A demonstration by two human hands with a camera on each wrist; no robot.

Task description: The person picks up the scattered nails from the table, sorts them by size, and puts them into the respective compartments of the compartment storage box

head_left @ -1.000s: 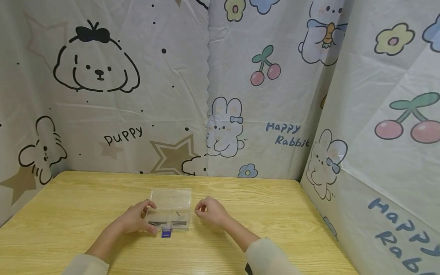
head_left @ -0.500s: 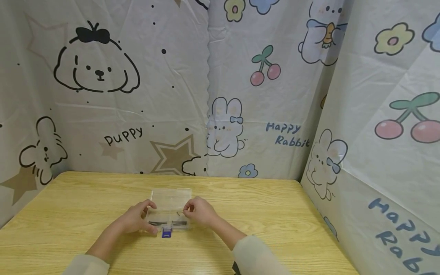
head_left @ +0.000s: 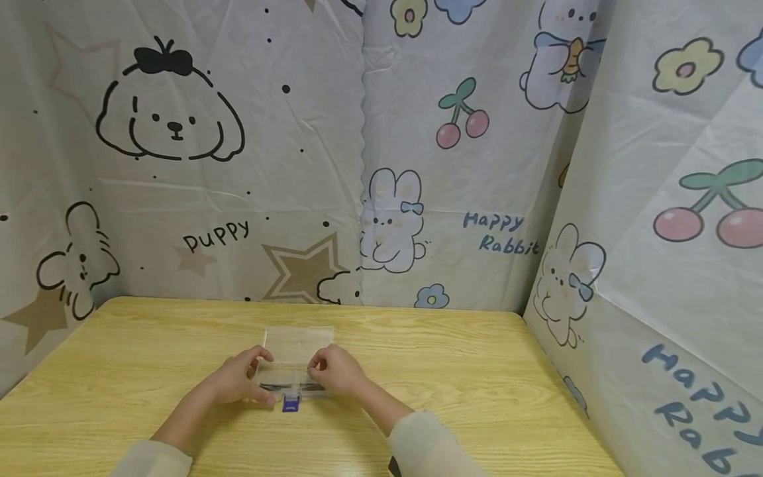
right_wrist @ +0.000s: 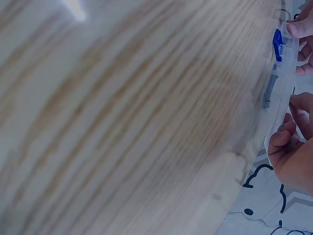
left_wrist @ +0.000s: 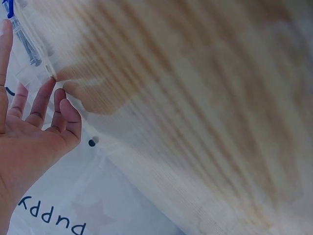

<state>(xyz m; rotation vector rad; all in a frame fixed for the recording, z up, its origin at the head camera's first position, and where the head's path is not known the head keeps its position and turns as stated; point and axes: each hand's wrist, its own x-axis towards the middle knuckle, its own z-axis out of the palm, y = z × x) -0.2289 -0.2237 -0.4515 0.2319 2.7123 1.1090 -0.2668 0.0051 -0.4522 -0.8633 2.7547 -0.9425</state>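
Observation:
A clear plastic box (head_left: 291,349) lies with its lid folded back and a blue latch (head_left: 291,404) at its front. Dark, thin nails (head_left: 277,387) lie in its front compartments; the left wrist view shows them as a grey bundle of nails (left_wrist: 29,49). My left hand (head_left: 235,379) grips the box's left side, thumb at the front corner and fingers farther back. Over the right half is my right hand (head_left: 338,372), thumb and forefinger pinched together. In the right wrist view a thin dark nail (right_wrist: 293,91) shows at those fingertips, mostly hidden by them.
The box stands on a yellow wood-grain table (head_left: 453,371). Pale cloth printed with cartoon animals (head_left: 169,99) hangs behind it, and more patterned cloth (head_left: 667,285) runs along the right side.
My right hand has moved left from beside the box to over its right compartment, covering the small nail seen there before. The left hand has kept its hold.

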